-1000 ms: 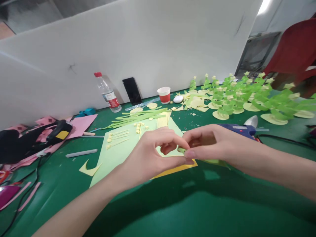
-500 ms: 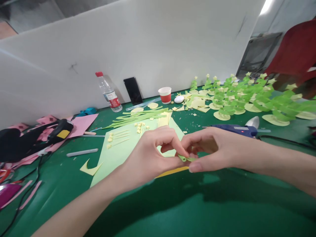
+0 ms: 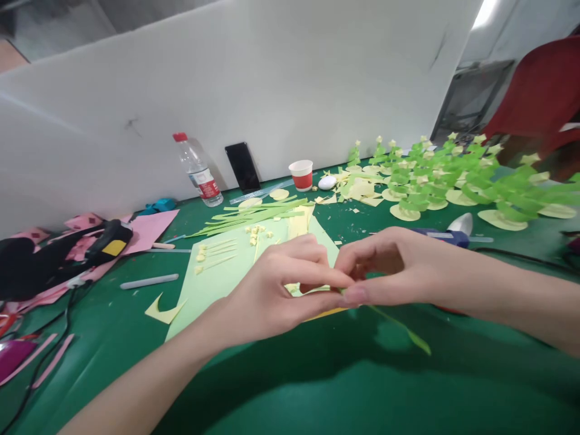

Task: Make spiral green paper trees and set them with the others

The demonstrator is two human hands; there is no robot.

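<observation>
My left hand (image 3: 285, 284) and my right hand (image 3: 385, 266) meet fingertip to fingertip above the green table. Both pinch a green paper strip (image 3: 410, 336); its free end trails down to the right below my right hand. The part between the fingers is mostly hidden. Behind my left hand lies a pale green sheet (image 3: 222, 290) bearing thin yellow strips with small folded ends (image 3: 217, 249) and small yellow paper pieces (image 3: 257, 233). Long green paper strips (image 3: 254, 216) lie at its far edge.
Several paper plants with star tops (image 3: 426, 175) stand at the back right. A blue glue gun (image 3: 453, 237) lies behind my right wrist. A paper cup (image 3: 302, 175), a phone (image 3: 243, 167) and a bottle (image 3: 203, 178) line the white panel. Pink paper and a tape measure (image 3: 113, 238) are left.
The rolled green end that showed between my fingers is now covered by them. A length of green strip now hangs out below my right hand. My fingertips have drawn together.
</observation>
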